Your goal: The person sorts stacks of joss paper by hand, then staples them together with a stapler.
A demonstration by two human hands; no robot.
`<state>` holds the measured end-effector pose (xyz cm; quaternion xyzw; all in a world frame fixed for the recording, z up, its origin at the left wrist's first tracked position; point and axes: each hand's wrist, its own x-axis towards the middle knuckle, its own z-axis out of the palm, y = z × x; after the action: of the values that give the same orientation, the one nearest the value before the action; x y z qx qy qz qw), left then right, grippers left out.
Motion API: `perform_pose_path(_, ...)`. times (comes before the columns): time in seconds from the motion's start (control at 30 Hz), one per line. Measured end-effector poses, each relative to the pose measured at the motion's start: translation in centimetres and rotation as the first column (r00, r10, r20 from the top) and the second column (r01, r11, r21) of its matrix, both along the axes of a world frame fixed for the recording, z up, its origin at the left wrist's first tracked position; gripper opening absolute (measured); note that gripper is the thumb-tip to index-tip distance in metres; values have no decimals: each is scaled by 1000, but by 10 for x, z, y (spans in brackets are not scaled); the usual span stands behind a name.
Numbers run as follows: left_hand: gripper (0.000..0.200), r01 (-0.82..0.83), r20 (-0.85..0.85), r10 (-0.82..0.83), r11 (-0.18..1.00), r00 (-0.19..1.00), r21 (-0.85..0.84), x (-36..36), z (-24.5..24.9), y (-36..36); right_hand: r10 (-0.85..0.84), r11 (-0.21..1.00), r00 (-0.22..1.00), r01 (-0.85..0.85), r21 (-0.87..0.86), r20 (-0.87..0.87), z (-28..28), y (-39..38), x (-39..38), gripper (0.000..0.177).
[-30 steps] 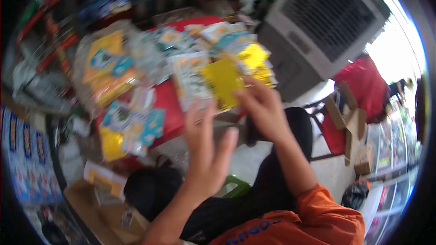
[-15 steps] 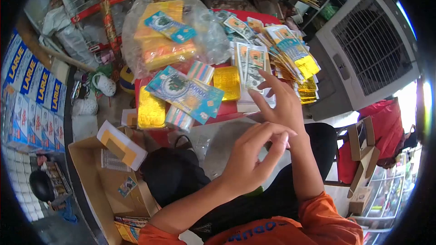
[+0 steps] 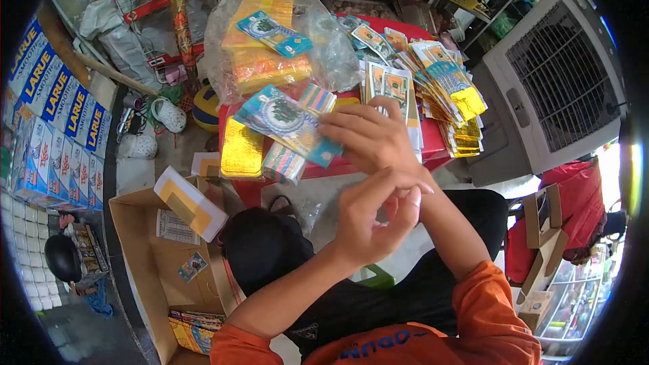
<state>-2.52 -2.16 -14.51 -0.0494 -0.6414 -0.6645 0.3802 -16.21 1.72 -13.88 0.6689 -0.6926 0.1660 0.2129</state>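
My right hand (image 3: pixel 376 136) reaches over the table with its fingers stretched out. Its blurred fingertips are at the right end of a stack of blue printed paper notes (image 3: pixel 289 125). Close to my right wrist is my left hand (image 3: pixel 376 220), fingers curled and thumb by the index fingertip, with nothing showing in it. Under the blue notes lie a gold foil block (image 3: pixel 241 150) and a striped pastel bundle (image 3: pixel 284 164). Beyond my right hand are sheets with green and orange banknote prints (image 3: pixel 388 88), partly covered by it.
A clear plastic bag (image 3: pixel 220 37) with yellow packs lies at the far side of the red table (image 3: pixel 436 136). Fanned paper bundles (image 3: pixel 433 67) are stacked on the right. An open cardboard box (image 3: pixel 145 250) stands left of my legs; an air cooler (image 3: pixel 561 74) stands right.
My right hand has moved left and down from the banknote-print sheets to the blue notes. My left hand has dropped slightly. The whole view has shifted a little.
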Motion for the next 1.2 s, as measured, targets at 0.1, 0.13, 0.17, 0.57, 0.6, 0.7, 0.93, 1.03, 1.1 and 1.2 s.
perform_pose_path(0.1,17,10,62,-12,999,998,37,-3,-5,0,22,988,996,-8,-156,89,12,-3,-16,40)
perform_pose_path(0.13,18,83,136,-106,982,985,168,-4,-6,1,-35,986,991,55,-156,133,19,4,-23,36)
perform_pose_path(0.17,20,145,198,-210,942,957,301,-4,-6,2,-94,981,980,122,-152,177,27,10,-27,33)
perform_pose_path(0.57,58,237,-31,-533,322,845,916,-25,-11,-1,-163,986,986,162,-25,-45,28,111,37,40)
perform_pose_path(0.6,55,217,-10,-537,323,844,921,-27,-16,1,-131,989,991,133,59,-29,24,119,39,42)
perform_pose_path(0.7,49,216,24,-573,347,819,913,-25,-23,-1,-138,985,959,107,132,249,33,131,47,49)
perform_pose_path(0.93,46,326,88,-659,478,747,816,-33,-10,3,-132,966,802,235,-104,582,41,148,22,49)
perform_pose_path(1.03,47,415,109,-730,497,675,762,-47,2,6,-74,966,536,247,-72,841,45,145,3,47)
perform_pose_path(1.1,47,427,129,-717,538,685,727,-58,12,9,-30,966,487,237,-99,873,48,140,-13,44)
perform_pose_path(1.2,35,445,444,-605,792,661,417,-72,30,8,-131,989,135,90,119,982,64,136,-38,35)
